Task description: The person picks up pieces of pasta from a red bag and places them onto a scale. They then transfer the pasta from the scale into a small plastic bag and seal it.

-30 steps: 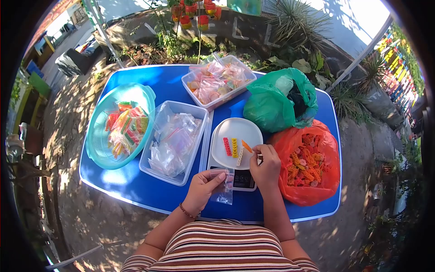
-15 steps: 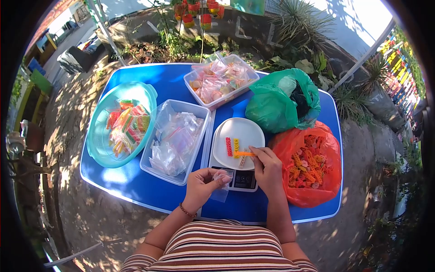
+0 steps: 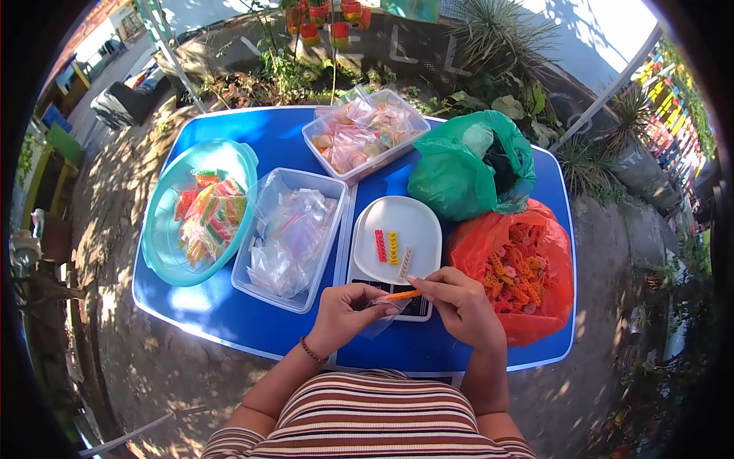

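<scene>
At the near edge of the blue table (image 3: 229,310), the right hand (image 3: 459,306) pinches an orange stick-shaped piece (image 3: 403,294) between thumb and fingertips. The piece lies roughly level, with its free end pointing at the mouth of a small clear bag (image 3: 380,315). The left hand (image 3: 348,310) grips this bag, fingers closed on its upper edge, and the rest of it hangs below. Whether the tip of the piece has passed the bag's mouth cannot be told. Both hands hover over the front of a kitchen scale (image 3: 417,310).

A white tray (image 3: 405,218) sits on the scale and carries three more pieces side by side: a red piece (image 3: 380,246), a yellow piece (image 3: 394,249) and a pale piece (image 3: 405,262). Just right of the scale, an open orange bag (image 3: 474,252) holds a heap of similar coloured pieces, and a green bag (image 3: 455,180) sits behind it. Just left of the scale, a clear tub (image 3: 336,191) holds empty clear bags, and beyond it a teal basket (image 3: 164,252) holds filled packets. A second clear tub (image 3: 413,130) of filled packets stands at the far edge of the table.
</scene>
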Demonstrator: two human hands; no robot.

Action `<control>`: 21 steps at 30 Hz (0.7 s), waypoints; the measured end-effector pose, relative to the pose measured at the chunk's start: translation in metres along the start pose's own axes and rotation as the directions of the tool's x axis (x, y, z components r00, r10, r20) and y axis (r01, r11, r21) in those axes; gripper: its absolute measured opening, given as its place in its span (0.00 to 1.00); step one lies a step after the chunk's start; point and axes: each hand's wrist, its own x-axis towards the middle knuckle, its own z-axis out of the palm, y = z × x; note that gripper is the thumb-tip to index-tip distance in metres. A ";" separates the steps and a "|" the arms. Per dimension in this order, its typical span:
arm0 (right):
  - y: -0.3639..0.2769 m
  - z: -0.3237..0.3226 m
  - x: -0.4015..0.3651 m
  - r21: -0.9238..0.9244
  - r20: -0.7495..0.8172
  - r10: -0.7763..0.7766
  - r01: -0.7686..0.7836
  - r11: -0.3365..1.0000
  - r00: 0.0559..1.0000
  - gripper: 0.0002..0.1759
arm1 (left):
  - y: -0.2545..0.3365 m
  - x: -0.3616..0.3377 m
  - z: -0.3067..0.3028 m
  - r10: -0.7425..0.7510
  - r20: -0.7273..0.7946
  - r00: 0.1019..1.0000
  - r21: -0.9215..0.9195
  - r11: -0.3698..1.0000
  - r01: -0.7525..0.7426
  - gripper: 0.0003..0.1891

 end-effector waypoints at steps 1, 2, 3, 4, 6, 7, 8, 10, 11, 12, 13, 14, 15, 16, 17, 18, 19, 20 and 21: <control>-0.002 0.003 0.001 0.035 -0.062 0.032 -0.030 0.999 0.998 0.10 | 0.001 0.000 0.001 -0.007 0.015 1.000 0.005 1.000 0.007 0.11; -0.005 0.008 0.001 0.072 -0.122 0.065 -0.057 0.996 0.990 0.10 | 0.002 0.001 0.003 -0.013 0.030 0.999 0.010 1.000 0.013 0.11; -0.005 0.010 0.001 0.111 -0.179 0.100 -0.081 0.991 0.979 0.10 | 0.002 0.001 0.004 -0.020 0.044 0.999 0.015 1.000 0.020 0.11; -0.004 0.010 0.000 0.120 -0.190 0.109 -0.088 0.989 0.976 0.09 | 0.002 0.001 0.005 -0.029 0.048 0.998 -0.003 1.000 0.029 0.11; 0.001 0.011 -0.003 0.138 -0.212 0.127 -0.099 0.985 0.969 0.08 | 0.002 0.000 0.006 -0.045 0.057 0.997 -0.038 0.998 0.048 0.12; 0.003 0.009 -0.004 0.109 -0.213 0.101 -0.079 0.991 0.972 0.07 | 0.005 0.000 0.007 -0.033 0.040 0.999 -0.066 0.997 0.036 0.11; 0.005 0.007 -0.004 0.079 -0.214 0.075 -0.059 0.995 0.974 0.07 | 0.011 0.000 0.009 -0.021 0.022 1.000 -0.093 0.995 0.023 0.11; 0.007 0.007 -0.004 0.058 -0.196 0.032 -0.020 0.998 0.980 0.05 | 0.013 -0.001 0.009 -0.027 0.022 0.999 -0.125 0.992 0.030 0.11; 0.008 0.007 -0.004 0.067 -0.179 0.014 -0.002 0.998 0.984 0.05 | 0.010 -0.001 0.007 -0.045 0.040 0.998 -0.129 0.990 0.050 0.11; 0.008 0.008 -0.004 0.075 -0.163 -0.003 0.015 0.997 0.987 0.05 | 0.007 0.000 0.007 -0.062 0.059 0.996 -0.132 0.989 0.069 0.11; 0.007 0.012 -0.004 0.100 -0.170 0.026 -0.009 0.995 0.985 0.05 | 0.004 0.001 0.009 -0.048 0.051 0.998 -0.183 0.982 0.056 0.11; 0.004 0.018 -0.004 0.126 -0.176 0.054 -0.032 0.992 0.983 0.05 | 0.000 0.001 0.012 -0.034 0.041 0.999 -0.232 0.972 0.042 0.10; 0.002 0.023 -0.004 0.153 -0.181 0.082 -0.055 0.987 0.980 0.06 | -0.004 0.001 0.014 -0.021 0.030 0.999 -0.281 0.959 0.029 0.10; 0.003 0.025 -0.005 0.161 -0.180 0.069 -0.040 0.986 0.981 0.06 | -0.007 0.001 0.015 -0.022 0.025 0.999 -0.289 0.957 0.029 0.10; 0.005 0.028 -0.005 0.170 -0.179 0.056 -0.025 0.985 0.982 0.06 | -0.010 0.000 0.015 -0.023 0.021 1.000 -0.298 0.954 0.028 0.09; 0.007 0.030 -0.005 0.180 -0.177 0.042 -0.010 0.984 0.983 0.06 | -0.010 0.000 0.015 -0.024 0.014 1.000 -0.307 0.951 0.027 0.09; 0.007 0.029 -0.004 0.170 -0.157 0.021 0.006 0.985 0.987 0.07 | -0.009 0.000 0.015 -0.030 0.004 1.000 -0.322 0.946 0.030 0.09; 0.006 0.028 -0.004 0.161 -0.136 0.001 0.021 0.987 0.991 0.07 | -0.006 -0.001 0.016 -0.037 -0.006 0.999 -0.338 0.941 0.033 0.09; 0.006 0.026 -0.004 0.150 -0.116 -0.017 0.035 0.988 0.993 0.07 | -0.005 -0.002 0.016 -0.044 -0.014 0.999 -0.354 0.935 0.036 0.09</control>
